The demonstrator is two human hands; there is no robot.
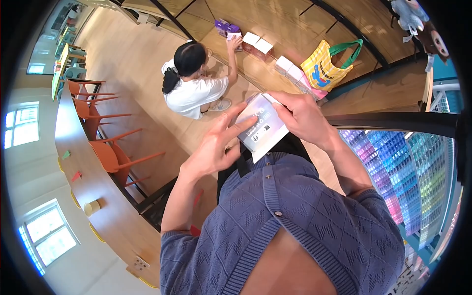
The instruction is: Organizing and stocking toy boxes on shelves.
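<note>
Between both hands, close to the body, is a pale printed cardboard box with small symbols and writing on its face. My left hand holds its left side, with a finger lying across the printed face. My right hand grips its upper right edge, the thumb on the near face. Beyond the hands, several small white-topped boxes stand in a row on a low wooden shelf, with purple boxes at the row's far end. A yellow checked tote bag with green handles stands behind the row.
Another person crouches ahead, one hand on a box at the shelf. Orange chairs line a long wooden table at left, which bears a cup. At right are a black frame bar and racks of colourful small items. Plush toys hang at upper right.
</note>
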